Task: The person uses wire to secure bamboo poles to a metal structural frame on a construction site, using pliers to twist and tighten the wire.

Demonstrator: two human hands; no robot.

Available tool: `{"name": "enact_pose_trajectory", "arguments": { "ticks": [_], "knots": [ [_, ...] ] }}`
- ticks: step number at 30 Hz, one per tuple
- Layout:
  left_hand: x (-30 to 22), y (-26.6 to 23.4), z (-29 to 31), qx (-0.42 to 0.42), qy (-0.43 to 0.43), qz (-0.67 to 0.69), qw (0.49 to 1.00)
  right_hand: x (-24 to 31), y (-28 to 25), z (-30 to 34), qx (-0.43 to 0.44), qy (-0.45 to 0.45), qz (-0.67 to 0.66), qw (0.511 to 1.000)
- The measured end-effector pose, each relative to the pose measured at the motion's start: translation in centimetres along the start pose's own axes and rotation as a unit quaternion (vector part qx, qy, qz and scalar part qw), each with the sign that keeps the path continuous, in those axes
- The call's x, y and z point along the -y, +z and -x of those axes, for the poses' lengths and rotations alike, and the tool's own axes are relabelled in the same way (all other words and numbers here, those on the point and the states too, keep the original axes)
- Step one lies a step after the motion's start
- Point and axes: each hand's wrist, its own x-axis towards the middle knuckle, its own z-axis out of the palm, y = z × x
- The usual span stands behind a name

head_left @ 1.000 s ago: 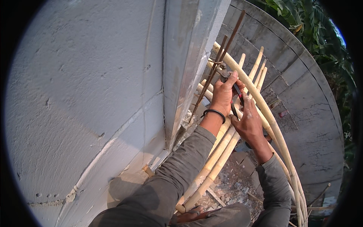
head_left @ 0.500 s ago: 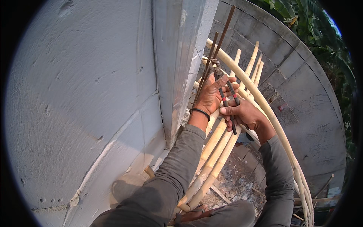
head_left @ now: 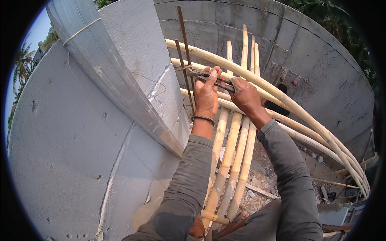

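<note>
My right hand (head_left: 245, 96) is closed round the handles of a pair of dark pincers (head_left: 222, 85) with red marks. The pincers lie nearly level, their jaws to the left, against a tie on two rusty steel bars (head_left: 182, 51). My left hand (head_left: 206, 94), a black band on its wrist, is curled round the pincers near the jaws, with its thumb upward. Its palm side hides part of the tool. The bars rise beside the end of a grey wall panel (head_left: 140, 44), and bamboo poles (head_left: 229, 66) cross just behind my hands.
A metal channel (head_left: 108, 68) leans along the grey wall (head_left: 72, 148) on my left. Long bamboo poles (head_left: 230, 160) run below my arms, over rubble-strewn ground (head_left: 261, 176). A concrete block wall (head_left: 325, 80) curves behind, with plants (head_left: 341, 28) beyond it.
My view has swung, showing more of the metal channel and sky at left. The pincers have turned from steep to nearly level. My left fingers, spread before, now curl about the tool.
</note>
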Motion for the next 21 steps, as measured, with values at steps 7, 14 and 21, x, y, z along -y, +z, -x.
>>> {"name": "enact_pose_trajectory", "arguments": {
  "ticks": [7, 14, 21],
  "knots": [
    [-1.7, -0.1, 0.5, 0.041, -0.096, 0.058, 0.993, 0.6, -2.8, 0.5, 0.456, 0.231, -0.556, 0.655],
    [0.1, 0.3, -0.3, -0.085, -0.038, -0.031, 0.995, 3.7, 0.1, 3.9, -0.025, 0.046, -0.071, 0.996],
    [-3.1, 0.2, 2.3, 0.011, -0.135, 0.005, 0.991, 2.6, -2.1, 2.9, 0.438, 0.204, -0.689, 0.54]
  ]
}}
